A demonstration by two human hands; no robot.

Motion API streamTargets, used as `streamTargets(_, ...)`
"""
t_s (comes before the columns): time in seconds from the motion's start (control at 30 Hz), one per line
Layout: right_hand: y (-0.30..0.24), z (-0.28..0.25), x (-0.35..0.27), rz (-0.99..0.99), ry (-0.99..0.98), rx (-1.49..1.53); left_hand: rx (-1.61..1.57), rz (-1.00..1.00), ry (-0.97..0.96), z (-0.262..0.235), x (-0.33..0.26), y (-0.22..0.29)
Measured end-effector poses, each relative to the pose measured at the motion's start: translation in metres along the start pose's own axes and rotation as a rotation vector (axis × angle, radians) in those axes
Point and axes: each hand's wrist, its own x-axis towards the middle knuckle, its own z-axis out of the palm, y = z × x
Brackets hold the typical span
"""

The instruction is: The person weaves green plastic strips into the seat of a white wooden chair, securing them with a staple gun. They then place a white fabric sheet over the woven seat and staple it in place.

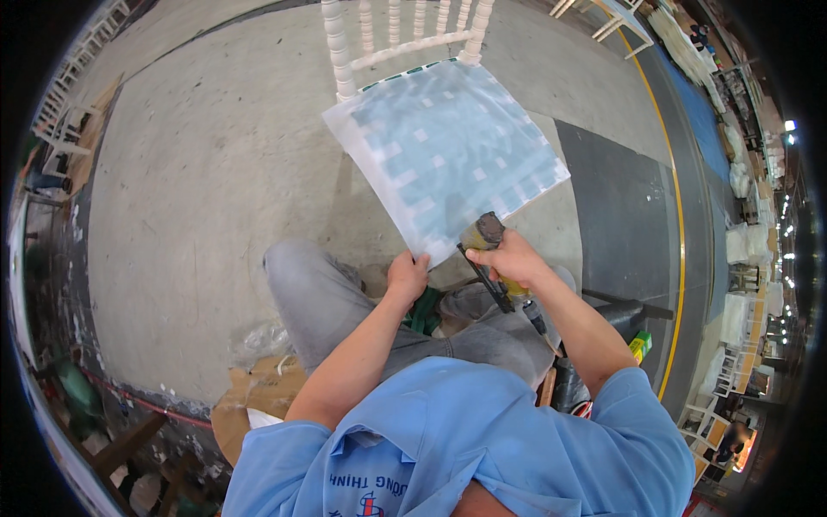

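In front of me a white chair (pixel 340 47) with turned spindles stands with its seat toward me. A thin white translucent fabric sheet (pixel 465 142) lies over the seat, and a light blue-green checked pattern of strips shows through it. My left hand (pixel 408 276) pinches the sheet's near corner, thumb on top. In my right hand (pixel 515 260) is a staple gun (pixel 489 227) with a brown-black head and a long black magazine; my fingers wrap its yellowish body. Its head sits by the near right edge of the seat; I cannot tell whether it touches.
A hose fitting (pixel 534 314) hangs below the gun near my lap. Cardboard (pixel 258 392) and clear plastic (pixel 263 343) lie at my left. A yellow-green box (pixel 639 346) is at my right. More white chairs (pixel 65 129) line the far left, and others stand along the right.
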Motion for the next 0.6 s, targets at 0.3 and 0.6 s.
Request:
streamTargets(0.3, 0.013, -0.032, -0.038, -0.104, 0.134, 0.159, -0.180, -0.074, -0.076, -0.005, 0.002, 0.003)
streamTargets(0.6, 0.042, -0.189, -0.276, -0.380, 0.851, 0.758, -0.293, -0.247, -0.283, -0.032, 0.002, 0.022)
